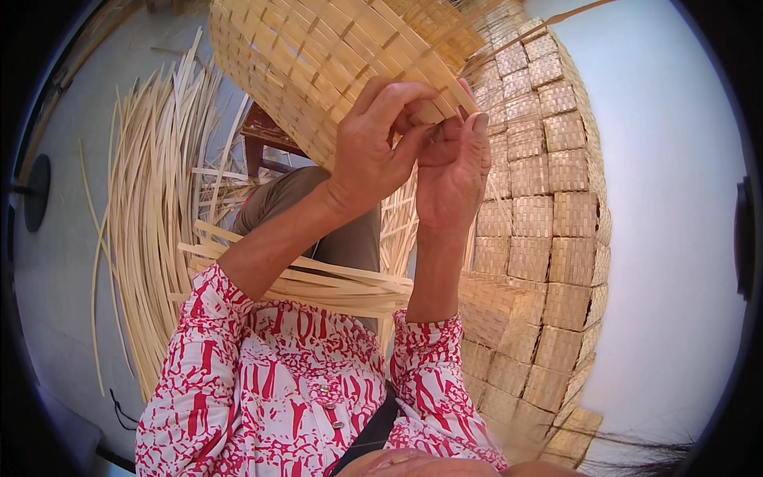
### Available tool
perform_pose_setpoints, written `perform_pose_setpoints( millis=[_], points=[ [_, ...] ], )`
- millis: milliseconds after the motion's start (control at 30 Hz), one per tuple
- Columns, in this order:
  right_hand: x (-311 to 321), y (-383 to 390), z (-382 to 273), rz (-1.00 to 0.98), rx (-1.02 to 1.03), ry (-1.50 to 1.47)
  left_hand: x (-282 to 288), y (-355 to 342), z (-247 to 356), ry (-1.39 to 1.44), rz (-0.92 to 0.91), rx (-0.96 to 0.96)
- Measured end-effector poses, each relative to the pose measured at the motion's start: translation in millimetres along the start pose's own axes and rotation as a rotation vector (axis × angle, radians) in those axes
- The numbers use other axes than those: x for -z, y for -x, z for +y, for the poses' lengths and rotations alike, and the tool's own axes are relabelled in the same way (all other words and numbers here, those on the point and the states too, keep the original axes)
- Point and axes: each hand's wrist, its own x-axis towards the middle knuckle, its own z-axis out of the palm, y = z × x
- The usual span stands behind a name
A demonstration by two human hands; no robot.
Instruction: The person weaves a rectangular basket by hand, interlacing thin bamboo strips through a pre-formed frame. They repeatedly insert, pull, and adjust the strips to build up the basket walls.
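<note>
Up in front of me, tilted, is a woven bamboo basket [294,60] of flat pale strips, with its near corner toward me. My left hand [367,151] is closed at that corner, fingers curled over the strips and the thumb pressed near the edge. From the right, my right hand [453,179] grips the same corner, its thumb upright along the edge and its other fingers partly hidden behind the weave. The fingertips of both hands almost meet there. Across my lap lies a bundle of flat bamboo strips [342,282].
Long loose bamboo strips [155,199] lie in a heap on the floor at left. A dark red wooden stool [266,131] stands beyond my knee. Stacked woven baskets [548,183] form a tall block on my right, beside a pale wall [660,199].
</note>
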Motion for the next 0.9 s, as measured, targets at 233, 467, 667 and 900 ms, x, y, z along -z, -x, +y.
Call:
perform_pose_setpoints(
  millis=[233,467,667,900],
  points=[
    [-5,-2,-2,0.052,0.020,0.061,0,-3,1,0.031,-0.008,0.029],
    [-9,-2,-1,0.111,0.032,0.111,1,-6,-2,0.019,-0.039,0.026],
    [-8,-10,-4,0.071,0.010,0.105,3,-5,0,0.122,-0.033,0.169],
    [11,-19,-10,0.071,-0.002,0.139,63,49,-40,-0.230,-0.182,0.187]
  ],
)
